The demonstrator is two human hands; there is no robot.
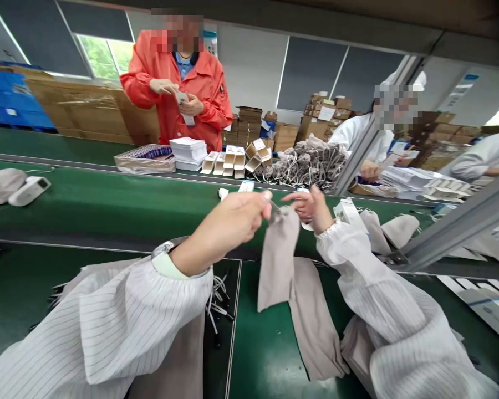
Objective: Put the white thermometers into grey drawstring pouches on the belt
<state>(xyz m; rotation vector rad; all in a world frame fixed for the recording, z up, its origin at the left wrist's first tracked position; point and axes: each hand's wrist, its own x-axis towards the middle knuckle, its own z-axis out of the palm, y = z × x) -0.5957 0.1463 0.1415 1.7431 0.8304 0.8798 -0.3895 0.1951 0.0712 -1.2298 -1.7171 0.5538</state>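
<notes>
Right now your left hand (241,219) is closed, its thumb and fingers pinching the thin drawstring at the neck of a beige cloth pouch (275,260). The pouch hangs just to the right of that hand and mostly below it, its gathered neck near your fingertips and its body dropping over the green counter (266,354). Your right hand (311,209) is just beyond the pouch's neck on the other side, fingers apart and partly extended towards it, so the neck sits between your two hands. That hand looks open; whether a fingertip touches the cord, you can't tell from this view.

Below the hanging pouch, a second beige pouch (316,321) lies flat on the counter, its upper part partly behind the first. More folded beige cloth (357,346) lies by your right forearm, and white cords with black ends (218,305) spill out beside your left sleeve (145,310). On the green surface beyond your hands, a white device (29,191) lies against a beige pouch at the far left. Across from you, a person in a red jacket (203,88) holds a small white item (182,98) in both hands, behind open white boxes (234,160) and a stack of white booklets (188,152).
</notes>
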